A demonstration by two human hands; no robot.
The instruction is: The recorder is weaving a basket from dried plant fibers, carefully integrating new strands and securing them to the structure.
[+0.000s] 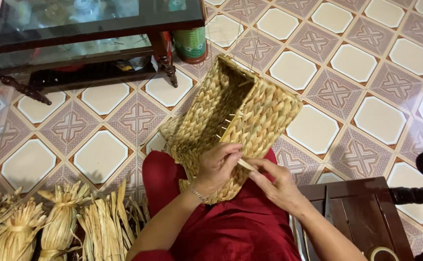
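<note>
— Where is the basket (235,121) right now?

— It lies tipped on the person's lap, over the red clothing (240,227), with its open mouth turned up and away toward the tiled floor (356,63). The left hand (216,164) grips the near woven wall, fingers curled onto it. The right hand (279,186) pinches a pale straw strip (244,164) tight between thumb and fingers, just at that wall.

— What might go wrong?

— I judge the strip could snap or fray if it is pulled too hard through the tight weave. The thin loose ends (231,123) sticking out nearby could catch it. The basket could also roll off the lap if the left hand eases.

— Anything around?

— Bundles of dried straw (61,222) lie on the floor to the left, a dark wooden stool (361,208) stands at the right, and a glass-topped table (90,29) is beyond.
</note>
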